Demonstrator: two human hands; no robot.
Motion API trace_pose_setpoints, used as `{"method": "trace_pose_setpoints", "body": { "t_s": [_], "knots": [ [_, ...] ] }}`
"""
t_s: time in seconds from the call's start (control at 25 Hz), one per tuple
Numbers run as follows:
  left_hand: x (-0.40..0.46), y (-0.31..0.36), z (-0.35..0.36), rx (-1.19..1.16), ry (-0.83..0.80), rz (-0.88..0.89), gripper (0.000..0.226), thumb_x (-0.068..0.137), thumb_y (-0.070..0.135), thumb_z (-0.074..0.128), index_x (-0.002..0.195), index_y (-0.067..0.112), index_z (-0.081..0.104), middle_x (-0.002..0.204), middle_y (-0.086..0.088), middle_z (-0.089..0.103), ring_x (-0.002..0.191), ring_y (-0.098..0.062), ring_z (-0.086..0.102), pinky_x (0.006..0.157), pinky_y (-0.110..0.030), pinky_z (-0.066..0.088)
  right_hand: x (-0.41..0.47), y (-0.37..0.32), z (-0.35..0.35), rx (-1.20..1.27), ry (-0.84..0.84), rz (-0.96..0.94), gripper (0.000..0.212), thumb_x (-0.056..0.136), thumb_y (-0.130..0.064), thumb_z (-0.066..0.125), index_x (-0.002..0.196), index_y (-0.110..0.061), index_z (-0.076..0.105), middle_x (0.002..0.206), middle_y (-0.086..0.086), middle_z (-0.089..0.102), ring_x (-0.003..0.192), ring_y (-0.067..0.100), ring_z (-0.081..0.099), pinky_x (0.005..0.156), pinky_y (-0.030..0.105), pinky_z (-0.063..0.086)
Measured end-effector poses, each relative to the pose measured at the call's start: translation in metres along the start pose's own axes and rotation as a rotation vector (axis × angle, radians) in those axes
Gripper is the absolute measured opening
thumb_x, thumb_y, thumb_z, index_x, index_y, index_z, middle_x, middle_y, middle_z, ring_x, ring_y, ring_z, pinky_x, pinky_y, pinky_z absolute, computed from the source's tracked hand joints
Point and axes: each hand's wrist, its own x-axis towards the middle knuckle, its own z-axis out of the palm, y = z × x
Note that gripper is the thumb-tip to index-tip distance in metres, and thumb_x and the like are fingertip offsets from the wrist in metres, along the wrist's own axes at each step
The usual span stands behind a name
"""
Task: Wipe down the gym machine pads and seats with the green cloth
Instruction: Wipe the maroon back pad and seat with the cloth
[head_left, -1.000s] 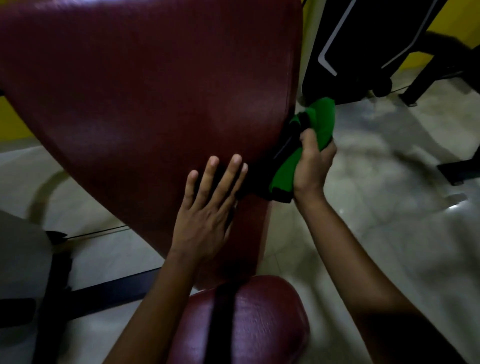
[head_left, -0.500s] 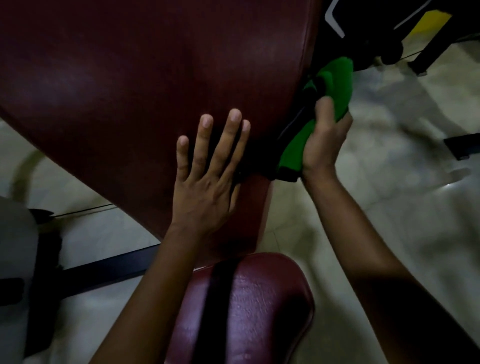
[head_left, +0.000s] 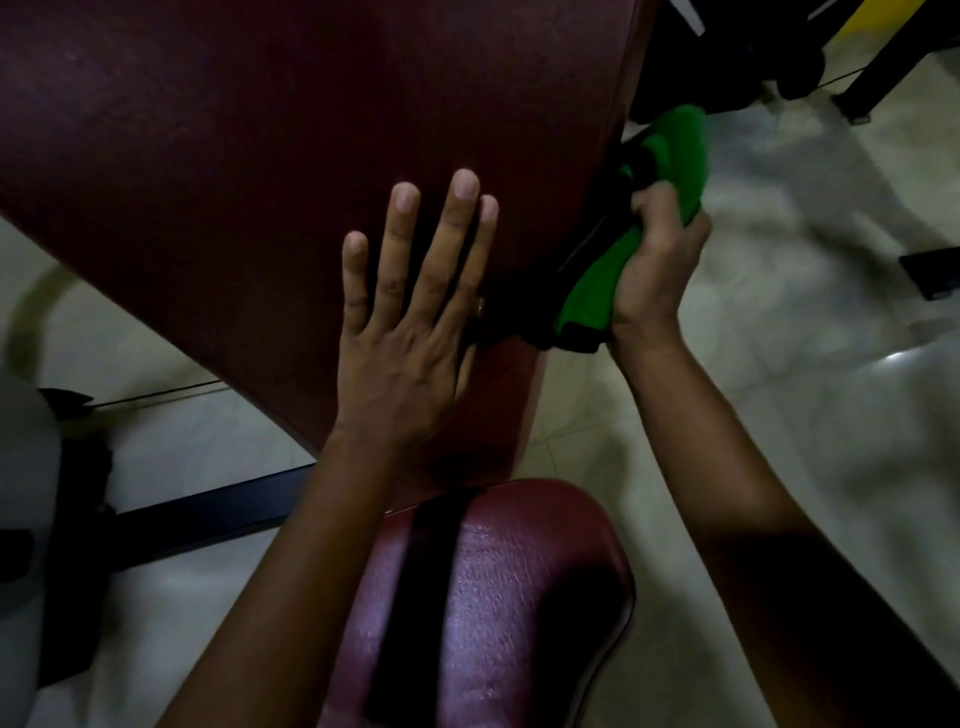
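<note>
A large dark red padded backrest (head_left: 260, 182) fills the upper left of the head view. My left hand (head_left: 410, 332) lies flat on its lower part, fingers straight and spread. My right hand (head_left: 654, 270) grips the bunched green cloth (head_left: 675, 150) against the pad's right edge, where the pad's underside is in shadow. Below both arms sits the dark red seat (head_left: 498, 603), glossy, with a dark band down its middle.
Pale tiled floor (head_left: 805, 364) lies to the right. A black machine base (head_left: 727, 47) and black frame legs (head_left: 883, 67) stand at the top right. A black floor bar (head_left: 197, 514) and a grey object (head_left: 21, 493) are at the left.
My right hand with the cloth has stayed at the pad's right edge, and my left hand has stayed flat on the pad. The view has shifted a little closer to the pad.
</note>
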Motion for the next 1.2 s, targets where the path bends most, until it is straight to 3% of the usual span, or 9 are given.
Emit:
{"method": "trace_pose_setpoints", "body": {
  "t_s": [0.12, 0.32, 0.48, 0.6, 0.68, 0.84, 0.96, 1.08, 1.2],
  "knots": [
    [-0.021, 0.004, 0.008, -0.018, -0.028, -0.014, 0.065, 0.101, 0.027, 0.037, 0.152, 0.017, -0.002, 0.155, 0.004, -0.024, 0.143, -0.020, -0.023, 0.116, -0.042, -0.012, -0.012, 0.027, -0.008, -0.020, 0.038, 0.002, 0.016, 0.083, -0.011, 0.051, 0.070, -0.020, 0.052, 0.064, -0.012, 0.053, 0.055, -0.006, 0.050, 0.058, 0.018, 0.042],
    [-0.070, 0.009, 0.022, -0.039, -0.129, -0.020, 0.069, 0.099, 0.025, 0.043, 0.152, 0.016, 0.001, 0.157, 0.002, -0.019, 0.145, -0.021, -0.017, 0.117, -0.043, -0.008, -0.045, 0.112, -0.058, -0.414, -0.004, 0.400, 0.025, 0.090, -0.018, 0.048, 0.065, -0.020, 0.049, 0.064, -0.004, 0.049, 0.058, 0.010, 0.048, 0.059, 0.026, 0.038],
    [-0.082, 0.014, 0.027, -0.056, -0.164, -0.051, 0.072, 0.097, 0.021, 0.044, 0.152, 0.015, -0.001, 0.156, 0.002, -0.022, 0.144, -0.022, -0.020, 0.116, -0.045, -0.009, -0.024, 0.073, -0.035, -0.258, 0.001, 0.200, 0.009, 0.068, -0.025, 0.048, 0.060, -0.020, 0.048, 0.057, -0.009, 0.047, 0.055, 0.009, 0.045, 0.052, 0.024, 0.035],
    [-0.083, 0.019, 0.033, -0.058, -0.140, -0.091, 0.072, 0.096, 0.020, 0.043, 0.151, 0.015, -0.004, 0.154, 0.002, -0.026, 0.142, -0.022, -0.023, 0.115, -0.046, -0.011, -0.011, 0.071, -0.028, -0.078, 0.022, 0.064, 0.012, 0.079, -0.020, 0.050, 0.067, -0.017, 0.051, 0.063, -0.006, 0.050, 0.060, 0.008, 0.048, 0.057, 0.024, 0.040],
    [-0.087, 0.024, 0.038, -0.065, -0.130, -0.106, 0.068, 0.099, 0.021, 0.039, 0.151, 0.015, -0.004, 0.154, 0.002, -0.025, 0.142, -0.022, -0.023, 0.115, -0.046, -0.011, -0.024, 0.100, -0.042, -0.229, 0.027, 0.185, 0.018, 0.091, -0.016, 0.048, 0.076, -0.016, 0.056, 0.072, -0.003, 0.054, 0.066, 0.010, 0.052, 0.058, 0.022, 0.042],
    [-0.118, 0.035, 0.053, -0.091, -0.192, -0.107, 0.070, 0.098, 0.022, 0.043, 0.152, 0.015, -0.002, 0.156, 0.001, -0.022, 0.144, -0.024, -0.020, 0.116, -0.046, -0.009, -0.047, 0.174, -0.083, -0.628, -0.029, 0.715, 0.037, 0.094, -0.029, 0.046, 0.110, 0.000, 0.061, 0.096, 0.011, 0.060, 0.085, 0.023, 0.057, 0.065, 0.026, 0.047],
    [-0.133, 0.041, 0.058, -0.116, -0.232, -0.093, 0.079, 0.092, 0.018, 0.051, 0.152, 0.015, -0.001, 0.157, 0.001, -0.020, 0.144, -0.025, -0.019, 0.116, -0.046, -0.010, -0.026, 0.165, -0.076, -0.472, -0.068, 0.705, 0.032, 0.091, -0.026, 0.045, 0.104, -0.004, 0.065, 0.094, 0.011, 0.065, 0.081, 0.025, 0.063, 0.073, 0.038, 0.053],
    [-0.131, 0.041, 0.061, -0.101, -0.240, -0.107, 0.084, 0.090, 0.017, 0.054, 0.152, 0.015, -0.003, 0.157, 0.001, -0.022, 0.144, -0.024, -0.021, 0.116, -0.046, -0.011, -0.010, 0.155, -0.069, -0.306, -0.020, 0.532, 0.023, 0.093, -0.024, 0.046, 0.079, -0.015, 0.062, 0.077, 0.004, 0.062, 0.067, 0.017, 0.058, 0.061, 0.027, 0.048],
    [-0.132, 0.041, 0.060, -0.118, -0.231, -0.122, 0.083, 0.090, 0.018, 0.053, 0.152, 0.015, -0.001, 0.158, 0.001, -0.019, 0.144, -0.025, -0.018, 0.116, -0.047, -0.009, -0.022, 0.184, -0.078, -0.320, -0.039, 0.839, 0.039, 0.091, -0.041, 0.047, 0.104, -0.010, 0.067, 0.099, 0.011, 0.068, 0.081, 0.024, 0.064, 0.068, 0.030, 0.054]
  ]
}}
